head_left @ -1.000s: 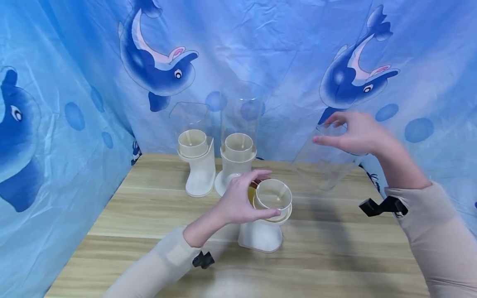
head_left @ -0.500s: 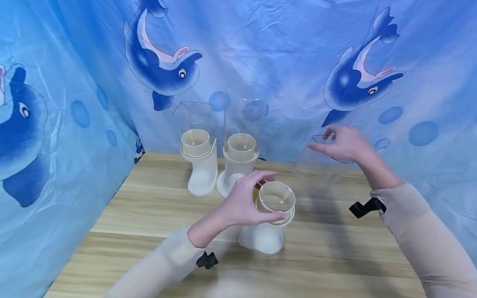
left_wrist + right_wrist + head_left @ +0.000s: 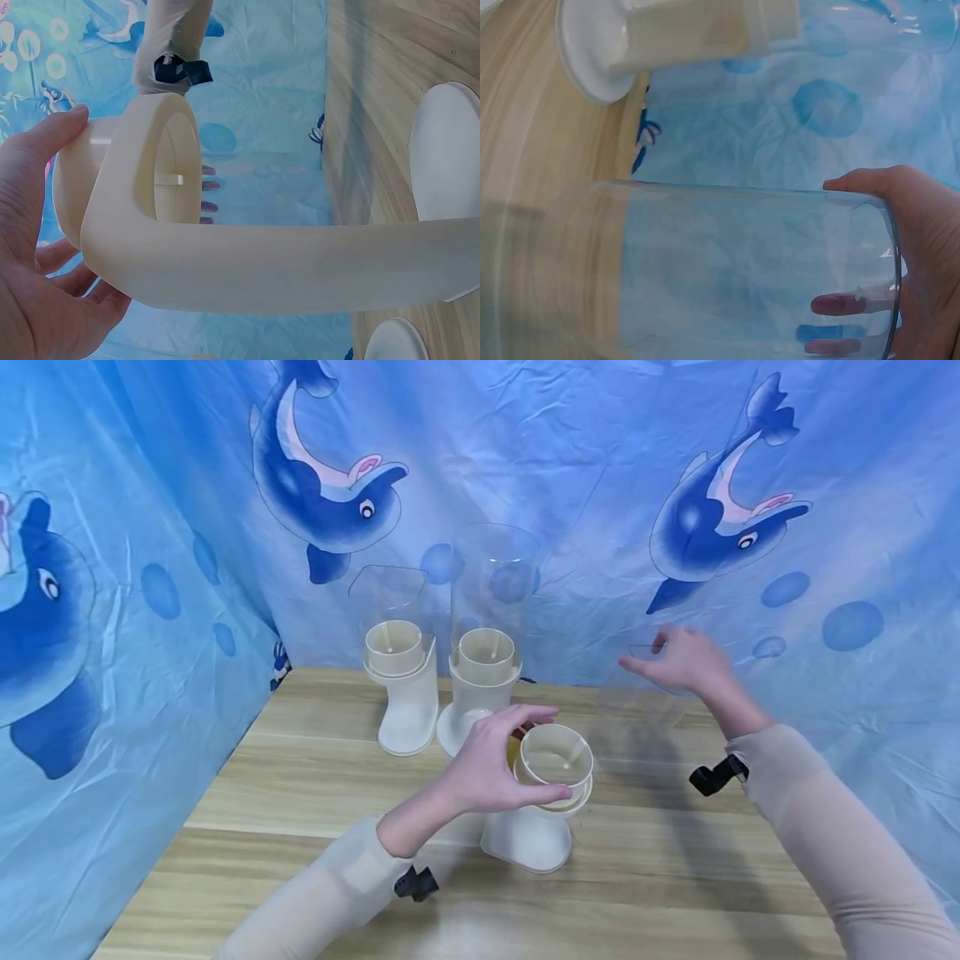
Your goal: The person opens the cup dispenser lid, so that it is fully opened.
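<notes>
My left hand [image 3: 487, 768] curls its fingers and thumb round a cream cup [image 3: 557, 756] seated in the ring of a white curved stand [image 3: 528, 841]. In the left wrist view the ring [image 3: 139, 157] joins a long upright leading to the stand's foot. Off to the right, my right hand [image 3: 682, 660] grips a clear open-ended cylinder [image 3: 727, 262] near its upper rim. Its thumb lies outside the wall, and fingertips show through the clear side. In the head view the cylinder is faint, upright over the table's back right part.
Two similar white stands with cream cups [image 3: 394, 647] [image 3: 486, 657] stand at the back left, each topped by a clear tube [image 3: 492, 577] [image 3: 390, 597]. A blue dolphin-print curtain [image 3: 585, 468] hangs behind and left of the wooden table [image 3: 300, 860].
My right hand has lowered the clear cylinder and moved slightly left, its lower end now nearer the table. The left hand keeps its hold on the cup, almost still.
</notes>
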The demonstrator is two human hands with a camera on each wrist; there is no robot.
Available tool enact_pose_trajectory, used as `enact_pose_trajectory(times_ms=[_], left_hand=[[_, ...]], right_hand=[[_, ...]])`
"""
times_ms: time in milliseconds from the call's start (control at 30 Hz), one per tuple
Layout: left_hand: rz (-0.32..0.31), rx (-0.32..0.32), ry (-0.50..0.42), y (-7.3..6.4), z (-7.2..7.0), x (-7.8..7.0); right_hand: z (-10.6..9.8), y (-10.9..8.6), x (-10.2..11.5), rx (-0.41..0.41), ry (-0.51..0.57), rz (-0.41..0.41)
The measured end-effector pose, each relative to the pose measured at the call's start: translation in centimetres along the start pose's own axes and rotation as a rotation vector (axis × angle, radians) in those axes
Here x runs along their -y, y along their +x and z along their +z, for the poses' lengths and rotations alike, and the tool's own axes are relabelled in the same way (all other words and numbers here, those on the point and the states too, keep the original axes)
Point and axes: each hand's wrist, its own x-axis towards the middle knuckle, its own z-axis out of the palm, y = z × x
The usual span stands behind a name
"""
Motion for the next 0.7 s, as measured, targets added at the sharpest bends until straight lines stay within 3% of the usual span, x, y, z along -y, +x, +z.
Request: enact_pose_trajectory(times_ms=[700], left_hand=[[0.021,0.045,-0.017,0.0,-0.3,0.2]], right_hand=[[4.7,1.0,-2.2,0.026,0.003,0.116]])
